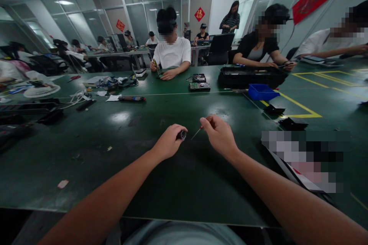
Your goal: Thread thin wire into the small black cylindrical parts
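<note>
1. My left hand [170, 139] grasps a black cylinder [182, 134], its round end showing at the fingertips.
2. My right hand [219, 133] is curled round a screwdriver [201, 127], its thin shaft slanting down toward the cylinder, tip apart from it.
3. Both are over the table [161, 191]; from here I can't tell whether the cylinder touches it.
4. Beyond, I see drives [199, 86] and, farther right, a blue tray [263, 92].
</note>
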`<state>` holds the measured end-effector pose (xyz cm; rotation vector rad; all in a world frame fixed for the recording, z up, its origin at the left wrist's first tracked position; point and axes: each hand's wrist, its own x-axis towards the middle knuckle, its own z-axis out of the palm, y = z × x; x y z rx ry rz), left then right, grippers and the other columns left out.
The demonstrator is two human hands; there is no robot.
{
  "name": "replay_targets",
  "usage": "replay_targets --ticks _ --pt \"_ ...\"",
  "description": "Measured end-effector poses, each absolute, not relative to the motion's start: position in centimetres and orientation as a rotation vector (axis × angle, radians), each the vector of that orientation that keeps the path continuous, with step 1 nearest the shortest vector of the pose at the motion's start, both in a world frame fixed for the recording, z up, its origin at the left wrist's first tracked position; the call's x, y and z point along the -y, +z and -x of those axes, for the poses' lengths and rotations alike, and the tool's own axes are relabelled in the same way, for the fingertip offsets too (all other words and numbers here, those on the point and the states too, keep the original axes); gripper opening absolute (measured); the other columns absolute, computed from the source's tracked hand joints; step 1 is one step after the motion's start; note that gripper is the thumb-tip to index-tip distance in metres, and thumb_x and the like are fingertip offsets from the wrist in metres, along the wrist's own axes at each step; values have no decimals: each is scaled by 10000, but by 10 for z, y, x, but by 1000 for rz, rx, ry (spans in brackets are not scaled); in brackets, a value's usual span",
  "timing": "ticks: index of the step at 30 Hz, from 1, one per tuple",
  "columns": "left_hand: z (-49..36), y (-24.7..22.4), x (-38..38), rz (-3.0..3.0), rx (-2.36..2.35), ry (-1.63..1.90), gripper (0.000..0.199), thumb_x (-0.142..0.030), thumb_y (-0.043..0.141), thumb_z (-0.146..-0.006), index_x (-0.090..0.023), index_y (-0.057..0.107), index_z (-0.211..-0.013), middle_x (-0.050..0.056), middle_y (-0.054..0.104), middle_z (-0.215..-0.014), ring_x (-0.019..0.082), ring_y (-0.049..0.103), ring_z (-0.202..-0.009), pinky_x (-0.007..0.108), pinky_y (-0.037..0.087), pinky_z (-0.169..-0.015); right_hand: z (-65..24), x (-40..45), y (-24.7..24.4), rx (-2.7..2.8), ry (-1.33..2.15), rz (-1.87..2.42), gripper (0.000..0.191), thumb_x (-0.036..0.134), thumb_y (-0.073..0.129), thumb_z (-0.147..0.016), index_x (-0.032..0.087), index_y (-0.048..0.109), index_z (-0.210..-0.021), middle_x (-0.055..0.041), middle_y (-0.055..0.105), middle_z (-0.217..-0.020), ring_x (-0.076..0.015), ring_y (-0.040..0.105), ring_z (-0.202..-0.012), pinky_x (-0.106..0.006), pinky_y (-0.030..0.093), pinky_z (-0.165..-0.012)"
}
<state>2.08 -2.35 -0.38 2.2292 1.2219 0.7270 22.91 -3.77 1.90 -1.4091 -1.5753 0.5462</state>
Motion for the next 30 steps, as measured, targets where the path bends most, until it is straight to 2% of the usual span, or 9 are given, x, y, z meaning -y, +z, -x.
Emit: replay_targets --ticks 2,4,10,18,23,26,28,30 --pt "-18 -6 19 -2229 -1225 803 295 -95 622 -846 -196 663 -1121 84 645 -1204 258 578 -1152 441 429 -1048 -229 41 23 1634 570 1397 388 523 544 -925 223 595 -683 -2 605 -605 -170 544 -567 -321 380 -571" --pt "-16 -9 16 -2203 -1244 874 342 -102 644 -846 -214 657 -1170 67 655 -1222 245 587 -1165 424 431 -1059 -228 43 23 1670 643 1344 353 491 563 -916 220 589 -692 5 609 -609 -160 543 -572 -312 389 -576" --pt "-14 -14 11 -2135 -1278 922 360 -112 679 -841 -202 657 -1189 54 676 -1221 222 610 -1154 388 446 -1058 -228 37 15 1467 858 1083 232 425 549 -926 209 632 -921 -9 653 -744 -163 608 -677 -322 484 -660" --pt "-13 -10 11 -2143 -1271 951 367 -141 680 -856 -211 651 -1215 54 673 -1228 223 608 -1163 408 443 -1067 -228 32 8 1383 877 1046 225 415 578 -903 214 625 -994 -52 705 -867 -192 670 -792 -363 541 -730" --pt "-12 -9 12 -2142 -1271 959 374 -139 682 -856 -208 648 -1222 56 670 -1238 222 605 -1171 408 438 -1073 -227 35 10 1449 804 1136 240 414 547 -928 202 622 -1012 -67 723 -899 -200 681 -829 -365 531 -764" --pt "-12 -7 12 -2148 -1270 952 384 -150 681 -863 -218 644 -1239 52 666 -1258 224 596 -1190 419 430 -1082 -229 38 16 1518 674 1272 289 477 555 -926 205 641 -878 -38 705 -790 -179 641 -710 -318 475 -662" --pt "-11 -6 13 -2161 -1268 945 389 -162 684 -867 -226 642 -1248 47 665 -1265 226 593 -1197 427 428 -1083 -230 39 21 1572 563 1412 431 558 552 -912 211 578 -657 6 595 -582 -145 526 -539 -289 376 -540" --pt "-10 -6 13 -2172 -1267 944 392 -174 687 -871 -234 641 -1256 41 667 -1264 226 590 -1199 430 427 -1081 -231 41 24 1601 487 1460 520 592 530 -912 215 516 -555 31 483 -489 -123 436 -474 -281 308 -499"
